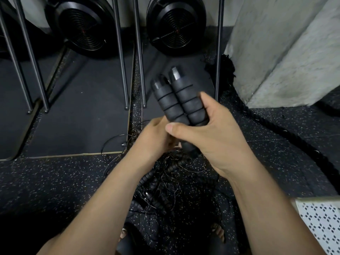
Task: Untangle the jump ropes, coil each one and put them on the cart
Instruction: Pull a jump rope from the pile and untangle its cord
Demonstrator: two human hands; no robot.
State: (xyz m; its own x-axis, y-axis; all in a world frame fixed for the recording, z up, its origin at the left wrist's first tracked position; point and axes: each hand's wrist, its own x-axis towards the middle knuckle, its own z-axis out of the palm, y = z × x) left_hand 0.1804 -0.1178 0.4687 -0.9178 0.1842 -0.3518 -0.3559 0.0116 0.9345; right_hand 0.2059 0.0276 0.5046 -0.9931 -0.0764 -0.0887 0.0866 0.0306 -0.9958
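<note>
Two black ribbed jump-rope handles (179, 97) stand side by side, tips pointing away from me. My right hand (211, 137) grips both of them, thumb across the front and fingers wrapped behind. My left hand (156, 137) is curled at their lower ends; what it pinches there is hidden. On the speckled floor below my hands lies a tangled pile of thin black ropes and more ribbed handles (161, 190).
Two black fan-wheel machines (81, 24) on metal legs stand ahead on dark mats. A concrete pillar (276, 52) rises at the right with a thick black battle rope (287, 133) curving round its base. A white perforated surface (323, 221) sits at the lower right. My feet show at the bottom.
</note>
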